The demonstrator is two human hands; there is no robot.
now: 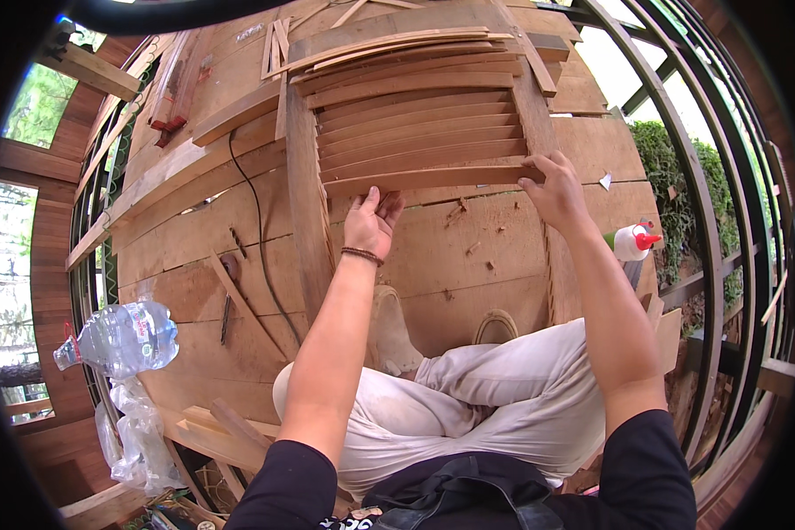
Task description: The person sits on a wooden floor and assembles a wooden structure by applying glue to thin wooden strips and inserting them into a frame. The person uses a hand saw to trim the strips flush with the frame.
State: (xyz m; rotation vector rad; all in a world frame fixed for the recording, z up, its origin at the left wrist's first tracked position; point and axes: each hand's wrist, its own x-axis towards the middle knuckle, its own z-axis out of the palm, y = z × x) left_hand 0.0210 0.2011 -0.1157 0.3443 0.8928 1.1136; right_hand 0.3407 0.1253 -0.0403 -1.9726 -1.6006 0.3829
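Observation:
A wooden louvre frame (pixel 302 199) lies in front of me, with several thin slats (pixel 420 132) set between its two side rails. The nearest wooden slat (pixel 433 178) spans the frame at a slight slant. My right hand (pixel 558 193) pinches its right end beside the right rail, thumb below and fingers above. Palm up, my left hand (pixel 373 228) is at the slat's near edge toward the left end, its thumb tip up against the wood and its fingers loosely apart. A beaded bracelet (pixel 362 255) circles the left wrist.
Loose strips (pixel 406 42) lie across the frame's far end. A dark cable (pixel 258 203) runs along the left. A glue bottle (pixel 634 242) with a red cap is at right; a large plastic bottle (pixel 132 338) is at left. Metal railing (pixel 680 106) borders the right side.

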